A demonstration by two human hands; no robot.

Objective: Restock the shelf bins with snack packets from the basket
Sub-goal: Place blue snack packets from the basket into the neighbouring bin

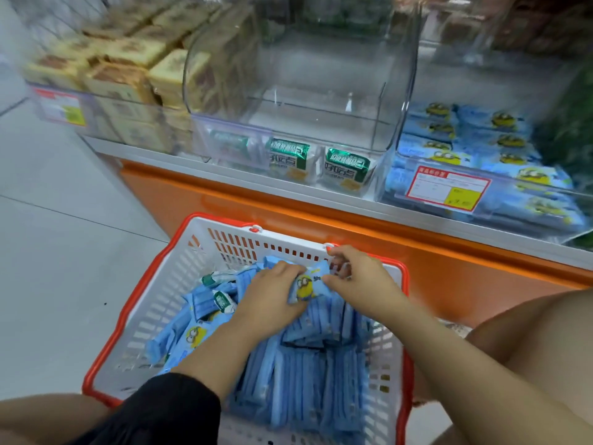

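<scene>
Hands (272, 300) (361, 279) grip packet (305, 285) — seemingly near basket rim (405, 277).

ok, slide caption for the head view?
Left hand and right hand grip a blue snack packet in the basket below the shelf bins.

Blue snack packets (308, 358) fill the white, red-rimmed basket (179, 277).

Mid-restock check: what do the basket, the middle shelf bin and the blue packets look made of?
Basket: moulded plastic, white slotted walls, glossy red rim. Middle shelf bin: clear rigid plastic, possibly acrylic; contents show through, edges glint. Blue packets: apparently thin printed plastic film; crimped seams, slight sheen.
</scene>
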